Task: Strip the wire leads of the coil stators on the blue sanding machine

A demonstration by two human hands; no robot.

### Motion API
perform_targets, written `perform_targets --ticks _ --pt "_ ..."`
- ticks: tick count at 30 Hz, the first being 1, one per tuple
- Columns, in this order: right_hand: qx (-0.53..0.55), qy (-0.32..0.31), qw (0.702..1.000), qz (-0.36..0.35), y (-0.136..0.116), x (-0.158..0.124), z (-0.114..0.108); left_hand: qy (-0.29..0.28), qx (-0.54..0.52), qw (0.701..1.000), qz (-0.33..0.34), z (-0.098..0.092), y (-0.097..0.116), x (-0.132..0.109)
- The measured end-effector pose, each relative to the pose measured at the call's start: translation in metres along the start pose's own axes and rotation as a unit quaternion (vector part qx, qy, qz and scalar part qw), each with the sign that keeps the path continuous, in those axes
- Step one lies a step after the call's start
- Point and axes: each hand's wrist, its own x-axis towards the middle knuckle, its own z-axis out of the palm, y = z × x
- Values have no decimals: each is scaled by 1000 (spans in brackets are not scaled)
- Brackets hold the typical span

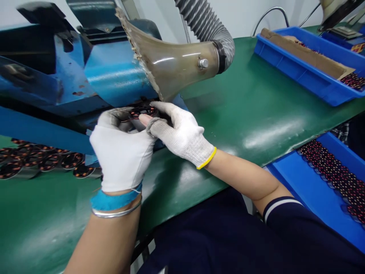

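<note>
My left hand [122,148], in a white glove with a blue band at the wrist, grips the left side of a round black part with copper windings [144,111]. On the part's right side, my right hand [179,131], in a white glove with a yellow cuff, is closed with the bare thumb tip over the rim. The part is just below the blue machine [116,76], under the edge of its translucent hood [171,61]. Some of my left fingers are hidden behind the part.
Several similar wound parts [48,160] stand on the green table [228,114] at the left. A blue tray [299,72] with cardboard and parts is at the back right. Another blue bin [302,190] with rows of parts sits lower right. A grey hose [211,23] joins the hood.
</note>
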Motion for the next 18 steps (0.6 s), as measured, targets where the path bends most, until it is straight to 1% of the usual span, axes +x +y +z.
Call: perform_targets --ticks 2,4,6,8,11,14,18 --pt "-2 -4 1000 -16 -5 -4 -3 6 -1 1000 -19 0 2 1" --pt "-4 -4 1000 -29 -8 -7 -3 11 26 999 -19 -1 3 1" --pt "-3 -3 1000 -28 -9 -7 -3 12 58 998 -12 -4 5 2" --pt "-4 -21 1000 -17 -8 -6 -2 6 74 997 -7 -7 8 3" --pt "-10 -21 1000 -5 -5 -3 -1 -4 63 998 -12 -8 12 4" --pt "-3 -2 1000 -4 -5 -3 0 -8 53 998 -17 -7 15 4" --pt "14 4 1000 -8 -4 -6 5 -25 30 999 -13 -9 12 3"
